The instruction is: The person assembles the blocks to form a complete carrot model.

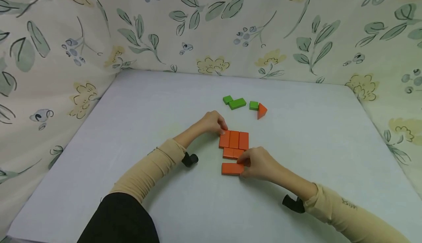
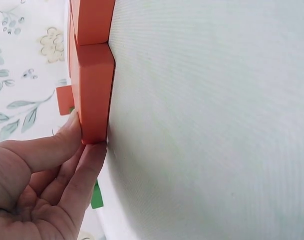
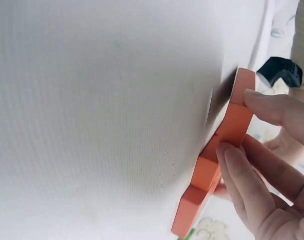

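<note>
Black sleeve (image 1: 120,219) nearest, the front orange block (image 1: 230,169) is being pinched by the right hand (image 1: 262,164), the far-left orange block (image 1: 224,141) by the left hand (image 1: 211,122). Lining-up is likely being done, gentle pushing being needed next.

The left arm (image 1: 192,132) reaches forward and inward from the lower left of the head view, its left hand (image 1: 212,122) the farther one from the body, back upward, with the left thumb (image 2: 49,147) and bent left fingers (image 2: 82,185) close together at the tips. The right arm (image 1: 293,180) slants in from the lower right, and the right hand (image 1: 260,164) pinches between the right thumb (image 3: 281,110) and bent right fingers (image 3: 249,185), a gap separating their tips. The hands are near each other but apart.
</note>
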`<action>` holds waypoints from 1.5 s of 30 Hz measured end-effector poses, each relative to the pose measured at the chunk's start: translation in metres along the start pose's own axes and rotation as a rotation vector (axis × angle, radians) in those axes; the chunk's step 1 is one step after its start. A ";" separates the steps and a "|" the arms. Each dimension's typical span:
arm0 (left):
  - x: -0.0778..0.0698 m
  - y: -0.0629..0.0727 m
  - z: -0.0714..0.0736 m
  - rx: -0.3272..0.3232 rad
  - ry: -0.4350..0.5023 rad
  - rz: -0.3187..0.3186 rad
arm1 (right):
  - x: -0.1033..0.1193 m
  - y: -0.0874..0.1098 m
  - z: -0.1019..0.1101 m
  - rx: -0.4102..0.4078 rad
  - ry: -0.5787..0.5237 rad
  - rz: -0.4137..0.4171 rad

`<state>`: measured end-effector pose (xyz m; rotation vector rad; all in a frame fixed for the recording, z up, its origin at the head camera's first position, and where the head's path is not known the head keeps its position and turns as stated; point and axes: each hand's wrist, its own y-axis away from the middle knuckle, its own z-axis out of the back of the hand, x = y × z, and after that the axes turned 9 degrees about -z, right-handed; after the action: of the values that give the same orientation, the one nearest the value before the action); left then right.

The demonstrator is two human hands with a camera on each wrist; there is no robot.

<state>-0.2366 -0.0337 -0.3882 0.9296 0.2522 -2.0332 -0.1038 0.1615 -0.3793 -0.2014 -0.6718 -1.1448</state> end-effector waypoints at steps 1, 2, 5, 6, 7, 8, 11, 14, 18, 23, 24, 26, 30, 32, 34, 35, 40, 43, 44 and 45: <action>0.000 0.000 0.000 -0.001 -0.001 0.000 | 0.001 0.000 -0.001 0.001 0.014 -0.006; 0.000 0.000 0.000 -0.001 0.001 0.000 | 0.002 0.001 -0.002 -0.002 0.028 -0.010; 0.001 -0.001 0.000 0.001 0.002 -0.006 | 0.006 0.003 -0.005 -0.038 0.087 0.010; 0.002 -0.001 0.000 0.002 0.002 -0.007 | 0.006 0.004 -0.006 -0.054 0.107 0.027; 0.002 -0.001 0.000 0.003 0.003 -0.008 | 0.007 0.004 -0.006 -0.068 0.124 0.048; 0.002 -0.001 0.000 0.002 0.004 -0.008 | 0.008 0.005 -0.006 -0.081 0.135 0.071; 0.003 -0.001 0.000 0.000 0.000 -0.009 | 0.009 0.004 -0.007 -0.089 0.155 0.131; 0.003 -0.001 0.001 0.002 -0.008 -0.013 | 0.010 0.003 -0.008 -0.074 0.164 0.139; 0.002 -0.001 0.001 0.007 -0.010 -0.020 | 0.010 0.002 -0.011 -0.081 0.186 0.128; 0.002 -0.002 0.001 0.002 -0.009 -0.018 | 0.011 0.000 -0.012 -0.120 0.224 0.132; 0.002 -0.002 0.001 0.002 -0.008 -0.018 | 0.011 0.000 -0.012 -0.124 0.228 0.129; 0.003 -0.002 0.001 0.005 -0.004 -0.016 | 0.011 -0.001 -0.013 -0.129 0.233 0.121; 0.002 -0.001 0.001 0.004 0.003 -0.017 | 0.013 -0.002 -0.013 -0.131 0.233 0.121; 0.002 -0.001 0.001 0.002 0.000 -0.018 | 0.013 -0.003 -0.013 -0.134 0.237 0.128; 0.002 0.000 0.001 0.002 -0.004 -0.018 | 0.013 -0.003 -0.014 -0.138 0.240 0.140; 0.001 0.000 0.001 0.002 -0.005 -0.018 | 0.013 -0.003 -0.015 -0.141 0.240 0.143; 0.001 -0.001 0.001 0.005 -0.014 -0.014 | 0.011 -0.003 -0.017 -0.165 0.249 0.192; 0.000 -0.001 0.002 0.002 -0.008 -0.007 | 0.011 -0.002 -0.018 -0.186 0.260 0.227; 0.000 -0.001 0.002 0.001 -0.004 -0.004 | 0.010 -0.001 -0.019 -0.196 0.265 0.238; 0.000 -0.001 0.002 -0.001 -0.001 -0.002 | 0.010 -0.001 -0.020 -0.203 0.267 0.248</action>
<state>-0.2381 -0.0343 -0.3873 0.9282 0.2530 -2.0349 -0.0945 0.1435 -0.3889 -0.2897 -0.2850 -0.9770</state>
